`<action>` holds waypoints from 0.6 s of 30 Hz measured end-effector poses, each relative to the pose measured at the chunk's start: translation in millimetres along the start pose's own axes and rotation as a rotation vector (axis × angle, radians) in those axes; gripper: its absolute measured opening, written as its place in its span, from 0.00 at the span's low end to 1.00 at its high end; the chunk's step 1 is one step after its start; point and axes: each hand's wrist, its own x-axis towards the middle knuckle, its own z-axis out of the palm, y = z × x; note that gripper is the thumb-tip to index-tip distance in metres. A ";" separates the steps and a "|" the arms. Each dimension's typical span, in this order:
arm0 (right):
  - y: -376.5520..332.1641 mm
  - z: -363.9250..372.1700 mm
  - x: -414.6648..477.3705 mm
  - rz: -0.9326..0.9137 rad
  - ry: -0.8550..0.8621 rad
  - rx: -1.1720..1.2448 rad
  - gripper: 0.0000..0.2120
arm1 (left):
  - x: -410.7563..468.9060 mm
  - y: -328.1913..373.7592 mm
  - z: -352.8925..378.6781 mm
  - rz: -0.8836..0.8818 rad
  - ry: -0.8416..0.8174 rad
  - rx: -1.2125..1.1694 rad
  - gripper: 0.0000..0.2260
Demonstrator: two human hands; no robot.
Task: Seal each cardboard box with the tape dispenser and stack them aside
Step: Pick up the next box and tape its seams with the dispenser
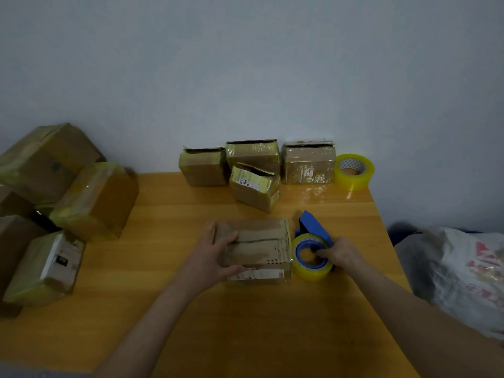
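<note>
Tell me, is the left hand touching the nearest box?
Touching. Head view: left hand rests on the nearest box, fingers across its top, thumb at its front.

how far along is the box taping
Done: taped boxes piled at the left. In hand: left hand presses the centre box, seam untaped; right hand grips the dispenser. Left: four back boxes look unsealed.

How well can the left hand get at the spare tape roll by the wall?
Probably not: the left hand rests on the box, and the tape roll sits far right, past the dispenser the right hand grips.
</note>
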 end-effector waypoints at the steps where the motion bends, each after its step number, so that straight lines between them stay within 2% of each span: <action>1: 0.1 0.0 1.7 0.010 0.016 0.006 0.15 | 0.8 0.5 -0.9 -0.039 -0.036 -0.064 0.33; 5: -3.9 -9.6 1.2 0.049 0.033 0.157 0.17 | -0.9 3.3 -0.5 -0.101 -0.059 -0.240 0.32; 7: -8.2 -23.2 -3.3 0.064 0.015 0.309 0.13 | -1.6 5.4 -0.3 -0.109 -0.045 -0.254 0.33; 10: -18.9 -55.7 -16.6 0.037 -0.019 0.666 0.05 | 2.5 15.1 1.7 -0.099 -0.035 -0.241 0.33; 13: -35.1 -96.1 -35.2 -0.098 -0.044 0.865 0.11 | 11.5 36.4 9.9 -0.084 -0.041 -0.255 0.34; 18: -61.5 -141.9 -67.5 -0.345 -0.086 0.744 0.24 | 27.4 61.0 18.8 -0.061 -0.054 -0.265 0.35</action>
